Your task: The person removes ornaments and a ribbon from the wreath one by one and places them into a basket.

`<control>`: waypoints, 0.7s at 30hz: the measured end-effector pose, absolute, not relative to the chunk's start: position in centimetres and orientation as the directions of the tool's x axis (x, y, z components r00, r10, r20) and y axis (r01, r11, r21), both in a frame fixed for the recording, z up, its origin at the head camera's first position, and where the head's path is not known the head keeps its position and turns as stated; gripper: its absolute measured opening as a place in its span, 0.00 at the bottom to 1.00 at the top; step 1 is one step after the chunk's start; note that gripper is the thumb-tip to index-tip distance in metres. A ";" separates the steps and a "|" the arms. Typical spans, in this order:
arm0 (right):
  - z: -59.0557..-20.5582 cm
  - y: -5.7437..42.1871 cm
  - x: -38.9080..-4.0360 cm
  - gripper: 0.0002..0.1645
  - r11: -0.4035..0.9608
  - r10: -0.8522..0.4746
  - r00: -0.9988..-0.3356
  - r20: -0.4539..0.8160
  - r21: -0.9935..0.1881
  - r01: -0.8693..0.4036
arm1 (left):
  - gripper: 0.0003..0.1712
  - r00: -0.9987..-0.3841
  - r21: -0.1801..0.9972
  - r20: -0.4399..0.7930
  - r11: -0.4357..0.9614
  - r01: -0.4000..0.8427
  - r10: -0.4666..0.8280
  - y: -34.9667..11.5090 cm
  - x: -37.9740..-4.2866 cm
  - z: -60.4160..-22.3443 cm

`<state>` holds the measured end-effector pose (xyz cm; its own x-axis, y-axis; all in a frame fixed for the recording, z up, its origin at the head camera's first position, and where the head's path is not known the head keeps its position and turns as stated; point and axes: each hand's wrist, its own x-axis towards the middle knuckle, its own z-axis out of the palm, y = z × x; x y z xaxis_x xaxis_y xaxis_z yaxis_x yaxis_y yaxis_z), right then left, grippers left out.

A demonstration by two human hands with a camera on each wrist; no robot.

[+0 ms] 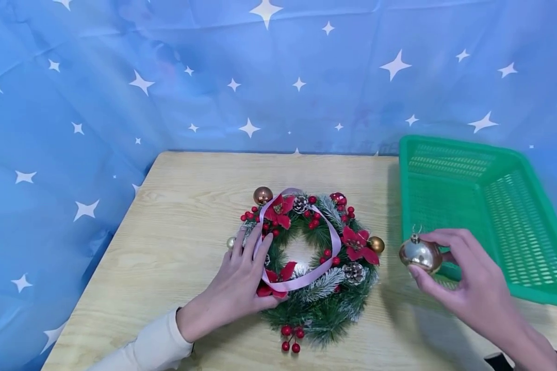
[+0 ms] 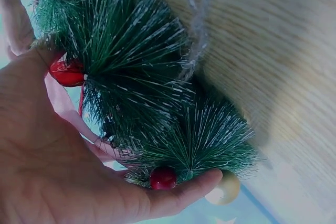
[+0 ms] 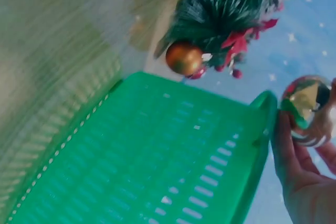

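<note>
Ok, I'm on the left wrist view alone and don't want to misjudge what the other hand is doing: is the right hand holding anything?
Observer: Yes, the right hand holds a shiny gold-toned bauble between its thumb and fingers.
Operator: Thanks. Is there a container near that hand?
Observer: There is: a green perforated plastic basket stands to the right of the Christmas wreath.
</note>
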<state>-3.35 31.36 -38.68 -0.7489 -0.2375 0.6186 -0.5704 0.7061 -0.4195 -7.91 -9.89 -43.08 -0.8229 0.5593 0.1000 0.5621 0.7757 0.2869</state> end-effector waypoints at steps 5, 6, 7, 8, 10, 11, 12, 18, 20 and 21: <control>-39.0 32.4 -4.4 0.31 0.721 -0.196 -0.803 0.563 -0.472 -0.507 | 0.75 -0.826 0.290 0.123 0.776 0.560 0.550 -10.3 -7.7 -43.4; -39.0 32.5 -4.6 0.33 0.727 -0.183 -0.811 0.556 -0.478 -0.493 | 0.75 -0.825 0.290 0.128 0.775 0.561 0.550 -10.3 -7.7 -43.4; -39.0 32.5 -4.8 0.35 0.733 -0.173 -0.814 0.555 -0.479 -0.483 | 0.75 -0.825 0.291 0.131 0.774 0.562 0.550 -10.4 -7.6 -43.5; -39.0 32.6 -5.0 0.36 0.738 -0.162 -0.819 0.550 -0.483 -0.470 | 0.75 -0.825 0.290 0.135 0.774 0.563 0.549 -10.4 -7.6 -43.5; -39.0 32.9 -5.3 0.37 0.751 -0.145 -0.829 0.539 -0.485 -0.447 | 0.75 -0.823 0.292 0.144 0.771 0.566 0.550 -10.4 -7.6 -43.6; -38.9 33.0 -5.5 0.36 0.755 -0.138 -0.834 0.534 -0.488 -0.438 | 0.75 -0.822 0.293 0.147 0.769 0.568 0.551 -10.4 -7.5 -43.6; -38.9 33.2 -5.6 0.36 0.757 -0.129 -0.838 0.530 -0.494 -0.429 | 0.74 -0.820 0.295 0.149 0.767 0.570 0.552 -10.4 -7.6 -43.6; -38.8 34.6 -6.1 0.31 0.774 -0.049 -0.905 0.422 -0.557 -0.302 | 0.74 -0.823 0.328 0.117 0.761 0.560 0.556 -10.2 -7.6 -43.4; -38.6 35.3 -6.3 0.30 0.791 -0.026 -0.928 0.372 -0.560 -0.247 | 0.74 -0.824 0.330 0.101 0.763 0.556 0.558 -10.2 -7.7 -43.3; -38.5 35.6 -6.4 0.29 0.801 -0.017 -0.938 0.346 -0.556 -0.219 | 0.74 -0.823 0.329 0.096 0.762 0.557 0.560 -10.2 -7.8 -43.3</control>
